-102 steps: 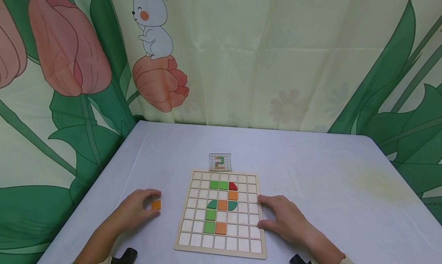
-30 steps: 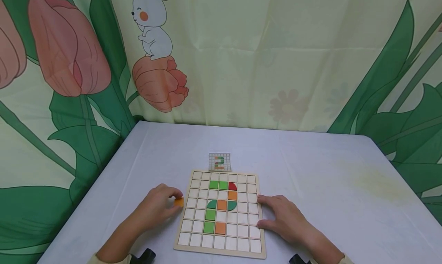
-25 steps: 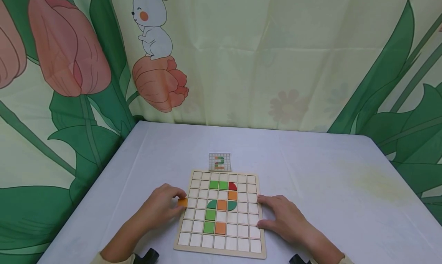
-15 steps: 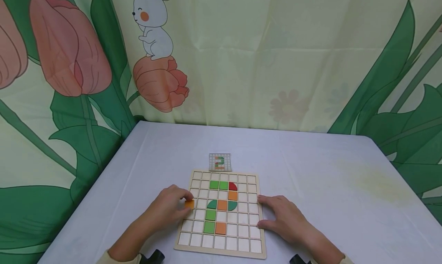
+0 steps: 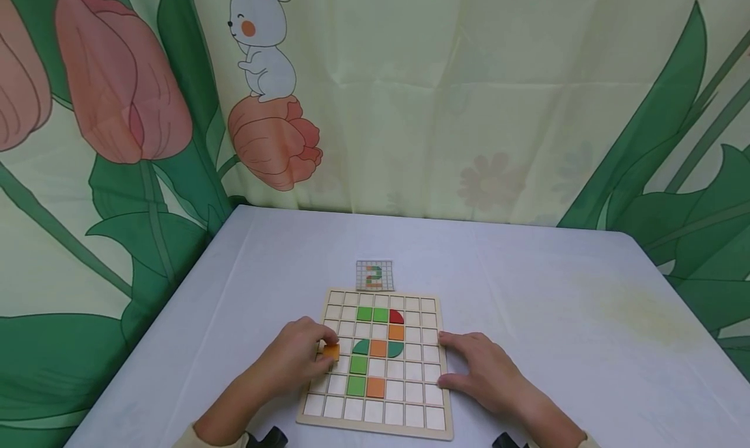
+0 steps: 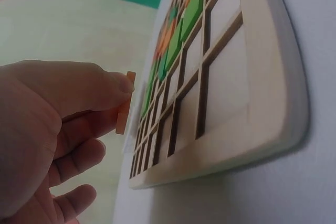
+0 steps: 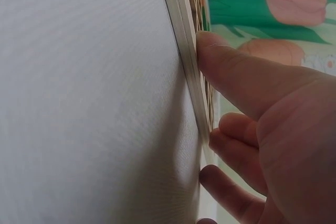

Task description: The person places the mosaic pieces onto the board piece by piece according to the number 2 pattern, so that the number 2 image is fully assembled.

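Observation:
Between thumb and forefinger, my left hand (image 5: pixel 297 355) pinches an orange square tile (image 5: pixel 331 352) over the left columns of the wooden grid board (image 5: pixel 375 429). In the left wrist view the tile (image 6: pixel 125 103) stands edge-on, just off the board's surface. Thumb and fingertips of my right hand (image 5: pixel 486 373) touch the board's right edge; in the right wrist view the thumb (image 7: pixel 215 51) lies against that rim. Set in the board are green squares (image 5: pixel 358 365), orange squares (image 5: pixel 377 348), dark green rounded pieces (image 5: pixel 395 349) and a red rounded piece (image 5: pixel 396 316).
A small card (image 5: pixel 374 275) printed with a coloured figure 2 on a grid lies just beyond the board's far edge. White cloth covers the table (image 5: pixel 527 292). Behind it hangs a curtain (image 5: pixel 410 109) with tulips and a rabbit.
My left hand has carried the orange tile rightward from the tablecloth across the board's left edge. The right hand stays at the right edge, and the pieces in the board have not moved.

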### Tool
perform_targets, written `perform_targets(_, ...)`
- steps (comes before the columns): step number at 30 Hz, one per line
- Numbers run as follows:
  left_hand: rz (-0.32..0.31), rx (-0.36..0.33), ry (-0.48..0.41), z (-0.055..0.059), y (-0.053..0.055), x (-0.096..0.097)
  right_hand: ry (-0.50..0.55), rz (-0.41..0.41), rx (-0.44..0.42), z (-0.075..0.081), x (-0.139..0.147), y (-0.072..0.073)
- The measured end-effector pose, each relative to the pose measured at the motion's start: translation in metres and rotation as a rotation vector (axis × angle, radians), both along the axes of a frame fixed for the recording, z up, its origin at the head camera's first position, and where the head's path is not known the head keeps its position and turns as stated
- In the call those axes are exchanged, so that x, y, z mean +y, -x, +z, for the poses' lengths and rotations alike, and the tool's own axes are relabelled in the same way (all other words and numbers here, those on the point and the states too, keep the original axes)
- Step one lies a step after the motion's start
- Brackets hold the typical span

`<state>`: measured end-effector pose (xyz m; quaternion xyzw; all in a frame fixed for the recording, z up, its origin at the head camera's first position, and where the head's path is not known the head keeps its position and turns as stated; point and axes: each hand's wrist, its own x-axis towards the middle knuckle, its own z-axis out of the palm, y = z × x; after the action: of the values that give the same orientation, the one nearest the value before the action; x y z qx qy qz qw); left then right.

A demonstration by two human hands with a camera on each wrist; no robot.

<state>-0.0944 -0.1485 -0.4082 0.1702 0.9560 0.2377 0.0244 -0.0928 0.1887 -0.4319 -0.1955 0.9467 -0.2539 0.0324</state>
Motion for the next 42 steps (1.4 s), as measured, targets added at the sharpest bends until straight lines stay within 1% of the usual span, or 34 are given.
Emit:
perform_targets(12, -0.038, 0.008, -0.027, 0.006, 0.000, 0.010, 0.008, 0.000, -0.002, 0.000, 0.001, 0.000)
perform_targets(15, -0.056, 0.030, -0.027, 0.005, 0.001, 0.013, 0.002, 0.003, 0.004, -0.001, 0.001, 0.001)
perform_targets(18, -0.089, 0.069, -0.020, 0.003, 0.002, 0.016, -0.003, 0.003, 0.007, -0.001, 0.001, 0.001)
perform_targets(21, -0.117, 0.086, -0.015, 0.003, 0.002, 0.019, -0.003, 0.005, 0.012, -0.002, 0.001, 0.001)
perform_targets(28, -0.150, 0.062, -0.017, 0.001, 0.002, 0.025, 0.006, 0.006, 0.004, -0.001, 0.001, 0.000)
perform_targets(36, -0.189, 0.107, 0.026, -0.002, 0.003, 0.034, 0.003, 0.016, 0.025, -0.002, 0.001, -0.001)
perform_targets(38, -0.200, 0.105, 0.030, -0.004, 0.003, 0.036, 0.005, 0.017, 0.029, -0.001, 0.002, -0.001)
perform_targets(42, -0.219, 0.079, 0.020, -0.005, 0.001, 0.039, 0.005, 0.018, 0.025, -0.001, 0.002, -0.001)
